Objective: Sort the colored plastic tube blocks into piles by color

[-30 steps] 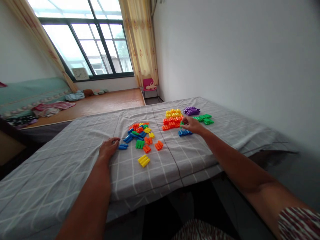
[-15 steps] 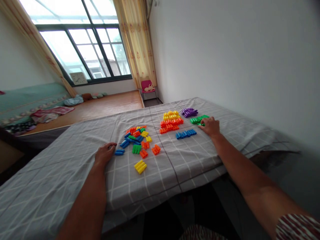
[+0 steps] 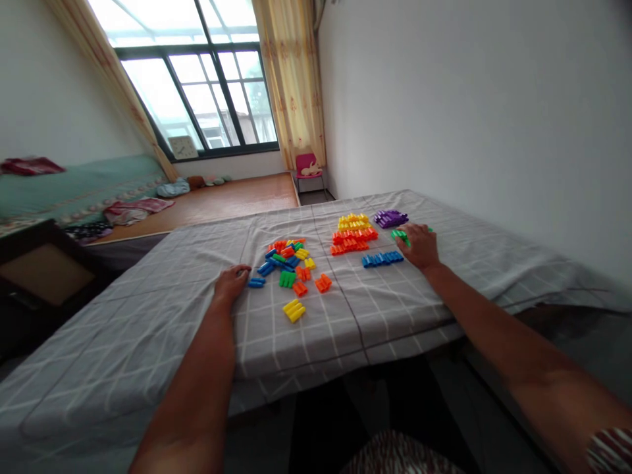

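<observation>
My right hand [image 3: 419,245] reaches over the row of green plastic toy blocks [image 3: 400,236], fingers bent on it and hiding most of the row. A short blue row [image 3: 382,259] lies just in front. Beyond and to the left are orange rows [image 3: 350,245] and yellow rows [image 3: 353,222]; a purple stack [image 3: 391,218] sits behind the green. My left hand [image 3: 232,283] rests on the cloth with loosely stretched fingers, holding nothing visible. Close to its fingertips lies a blue block [image 3: 256,282], beside a mixed heap of blocks [image 3: 284,258].
A yellow block [image 3: 294,310] and an orange block [image 3: 323,283] lie apart on the grey checked cloth [image 3: 316,342]. A white wall [image 3: 469,118] borders the right side. A dark cabinet [image 3: 39,276] stands left; a pink chair [image 3: 307,164] is at the back.
The view has swung a little left. My right hand has moved from the near end of the green row to over it, covering more blocks. My left hand stays beside the blue block.
</observation>
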### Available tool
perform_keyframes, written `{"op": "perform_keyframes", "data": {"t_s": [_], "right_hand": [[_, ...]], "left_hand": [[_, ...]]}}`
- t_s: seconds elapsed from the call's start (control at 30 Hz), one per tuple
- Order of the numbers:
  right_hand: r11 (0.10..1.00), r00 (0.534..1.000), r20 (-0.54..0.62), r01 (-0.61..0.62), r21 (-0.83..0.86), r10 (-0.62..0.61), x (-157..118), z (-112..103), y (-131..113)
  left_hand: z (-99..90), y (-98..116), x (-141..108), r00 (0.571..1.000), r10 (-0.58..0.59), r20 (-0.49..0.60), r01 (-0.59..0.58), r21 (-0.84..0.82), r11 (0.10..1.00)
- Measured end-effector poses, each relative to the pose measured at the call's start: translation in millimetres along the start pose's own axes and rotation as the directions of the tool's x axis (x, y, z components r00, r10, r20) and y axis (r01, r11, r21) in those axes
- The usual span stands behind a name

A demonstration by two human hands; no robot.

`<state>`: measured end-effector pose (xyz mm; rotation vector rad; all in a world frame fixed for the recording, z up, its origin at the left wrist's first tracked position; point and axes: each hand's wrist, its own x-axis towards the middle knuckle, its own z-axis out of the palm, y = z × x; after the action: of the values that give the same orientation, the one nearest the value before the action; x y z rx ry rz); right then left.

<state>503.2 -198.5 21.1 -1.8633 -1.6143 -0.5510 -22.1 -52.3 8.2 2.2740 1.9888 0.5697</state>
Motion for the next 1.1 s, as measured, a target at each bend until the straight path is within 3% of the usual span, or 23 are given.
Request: {"op": "perform_keyframes", "data": {"t_s": [0.1,0.17,0.27,0.37,0.43,0.53,0.57,0.63,0.7,0.83,0.87,1.0,1.07,1.1], "right_hand": [[0.954,0.971,0.142,0.15,0.26,-0.192,7.6,2.0,-55.0],[0.882,0.897,0.311,0.155,0.444,-0.314,8.6,8.3,-96.2],[0.836,0.747,0.51,0.111,0.537,-0.427,2.4,22.1,-148.9],[0.823,0.688,0.563,0.088,0.561,-0.457,-5.9,32.4,-177.2],[0.818,0.72,0.523,0.106,0.566,-0.455,-7.5,33.3,-181.2],[0.874,0.83,0.392,0.211,0.438,-0.397,-3.0,27.3,-172.7],[0.889,0.844,0.367,0.242,0.389,-0.39,-0.4,24.8,-168.1],[0.889,0.817,0.402,0.268,0.371,-0.414,6.0,20.9,-158.1],[0.867,0.769,0.471,0.21,0.452,-0.431,13.8,18.9,-147.8],[0.837,0.79,0.491,0.051,0.545,-0.368,27.8,18.3,-129.1],[0.838,0.767,0.515,0.052,0.543,-0.382,29.2,18.7,-126.1],[0.821,0.589,0.626,0.121,0.557,-0.512,30.2,22.5,-121.9],[0.801,0.581,0.606,0.143,0.582,-0.544,36.7,26.0,-120.3],[0.799,0.609,0.584,0.144,0.585,-0.537,43.1,28.2,-118.8]], "left_hand": [[-0.5,1.9,-1.7,1.0,-0.01,-0.001,0.01,-0.003,1.0],[-0.3,2.5,-2.7,1.0,-0.007,-0.006,0.007,-0.008,1.0],[0.8,2.1,-3.5,1.0,0.004,-0.012,-0.004,-0.031,1.0],[2.4,1.2,-3.1,1.0,0.004,-0.016,-0.005,-0.038,0.999],[3.3,0.9,-2.4,1.0,0.001,-0.021,-0.002,-0.032,0.999],[4.1,1.6,-1.4,0.999,-0.002,-0.033,0.001,-0.027,1.0],[4.2,2.0,-1.3,0.999,-0.004,-0.037,0.003,-0.026,1.0],[4.3,2.7,-1.2,0.999,-0.008,-0.04,0.007,-0.026,1.0],[4.3,3.2,-1.5,0.999,-0.011,-0.035,0.01,-0.026,1.0],[3.6,3.8,-2.7,1.0,0.001,-0.031,-0.002,-0.023,1.0],[3.3,4.0,-3.0,0.999,0.001,-0.033,-0.002,-0.022,1.0],[2.2,4.9,-3.9,0.999,-0.003,-0.037,0.003,-0.02,1.0],[2.0,5.1,-4.1,0.999,-0.003,-0.034,0.002,-0.022,1.0],[2.0,5.2,-4.2,0.999,0.0,-0.033,0.0,-0.025,1.0]]}}
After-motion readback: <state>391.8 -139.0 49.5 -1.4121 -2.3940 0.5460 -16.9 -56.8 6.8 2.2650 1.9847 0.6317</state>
